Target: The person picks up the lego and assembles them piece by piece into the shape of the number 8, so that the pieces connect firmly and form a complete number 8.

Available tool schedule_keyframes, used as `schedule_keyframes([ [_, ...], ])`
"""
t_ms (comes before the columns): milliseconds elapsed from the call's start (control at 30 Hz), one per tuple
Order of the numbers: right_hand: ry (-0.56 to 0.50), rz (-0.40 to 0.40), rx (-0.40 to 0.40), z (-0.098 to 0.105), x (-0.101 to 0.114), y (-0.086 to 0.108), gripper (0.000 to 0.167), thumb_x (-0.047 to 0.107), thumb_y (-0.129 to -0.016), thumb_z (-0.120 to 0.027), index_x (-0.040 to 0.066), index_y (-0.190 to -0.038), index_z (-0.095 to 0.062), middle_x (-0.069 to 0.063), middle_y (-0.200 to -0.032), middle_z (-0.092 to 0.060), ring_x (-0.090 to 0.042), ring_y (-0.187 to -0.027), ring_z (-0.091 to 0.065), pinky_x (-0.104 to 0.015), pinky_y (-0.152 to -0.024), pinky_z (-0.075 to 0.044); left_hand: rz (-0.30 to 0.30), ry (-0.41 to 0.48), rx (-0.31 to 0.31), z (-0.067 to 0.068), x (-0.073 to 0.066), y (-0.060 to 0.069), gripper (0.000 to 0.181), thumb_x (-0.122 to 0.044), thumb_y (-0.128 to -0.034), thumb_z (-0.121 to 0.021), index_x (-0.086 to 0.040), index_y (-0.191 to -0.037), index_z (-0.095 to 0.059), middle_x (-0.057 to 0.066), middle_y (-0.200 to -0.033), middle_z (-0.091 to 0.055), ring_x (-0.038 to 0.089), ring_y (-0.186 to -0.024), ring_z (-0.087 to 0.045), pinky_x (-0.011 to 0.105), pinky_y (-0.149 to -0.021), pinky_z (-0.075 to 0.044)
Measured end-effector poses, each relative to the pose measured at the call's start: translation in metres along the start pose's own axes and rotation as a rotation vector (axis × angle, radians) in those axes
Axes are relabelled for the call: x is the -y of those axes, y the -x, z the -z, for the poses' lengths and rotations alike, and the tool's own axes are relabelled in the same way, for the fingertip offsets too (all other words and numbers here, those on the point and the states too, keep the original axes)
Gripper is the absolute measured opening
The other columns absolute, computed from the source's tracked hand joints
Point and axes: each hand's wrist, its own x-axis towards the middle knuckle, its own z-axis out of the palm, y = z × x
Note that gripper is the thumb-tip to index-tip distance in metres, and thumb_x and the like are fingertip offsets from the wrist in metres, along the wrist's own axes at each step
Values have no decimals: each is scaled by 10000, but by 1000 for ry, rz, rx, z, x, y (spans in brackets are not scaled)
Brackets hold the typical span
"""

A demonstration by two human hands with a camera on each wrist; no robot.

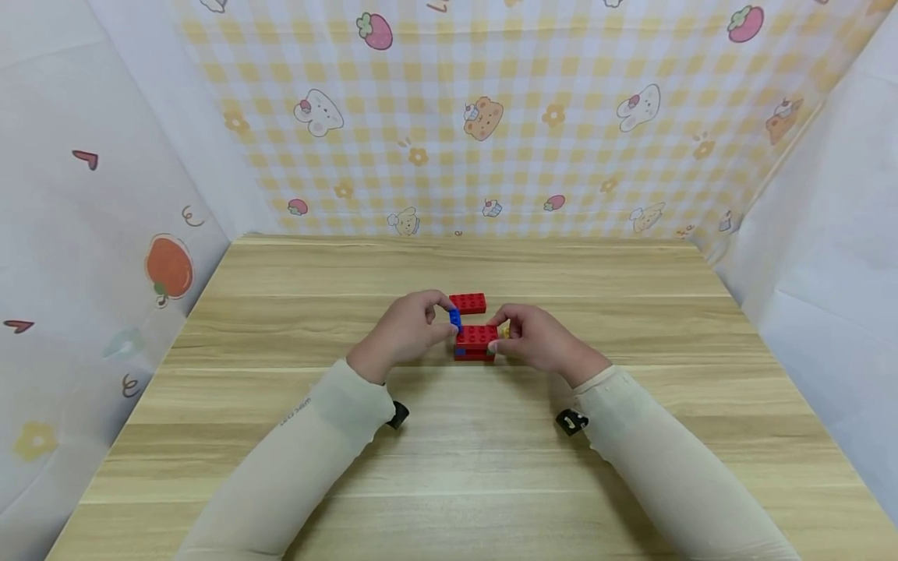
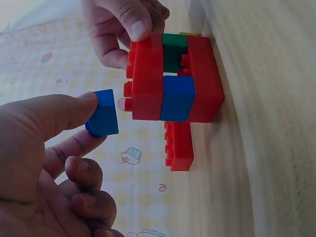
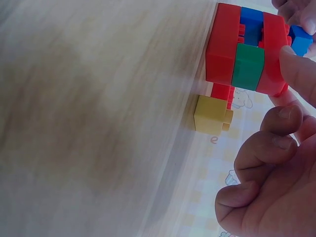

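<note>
Blue studded toy brick (image 1: 455, 319): near upper left end of brick stack (image 1: 475, 344), pinched by its ends in fingers of left hand (image 1: 409, 327); presumably light, stiff, slick plastic, best held there. Stack: on worktop (image 1: 463, 452), right hand (image 1: 542, 339) fingers pinching top red brick (image 2: 148, 81).

1. A wood-grain tabletop (image 1: 449, 467), pale with darker bands running side to side, catches a soft sheen near the middle.
2. Behind it hangs a yellow-and-white gingham curtain (image 1: 519, 167) printed with bears (image 1: 484, 121) and strawberries (image 1: 379, 33).
3. White fabric, left (image 1: 63, 226), shows red hearts (image 1: 87, 159).
4. Plain white fabric (image 1: 828, 210) stands right.
</note>
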Motion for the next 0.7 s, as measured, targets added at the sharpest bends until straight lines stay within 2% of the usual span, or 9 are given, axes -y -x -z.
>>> schedule_keyframes([
  [300,2,4,3,0,0,0,242,176,-947,-810,130,-1166,-717,-25,-717,-508,-188,-640,-480,-292,-567,-402,-4,27,41,-5,0,2,270,-274,-975,-751,-179,-1219,-685,13,-735,-448,166,-555,-403,296,-540,-332],
  [700,12,1,9,1,0,-1,243,180,-952,-803,129,-1173,-717,-26,-721,-519,-184,-639,-486,-291,-562,-405,-17,13,48,-6,2,-1,268,-278,-964,-765,-181,-1204,-694,2,-706,-430,162,-539,-387,296,-535,-319],
])
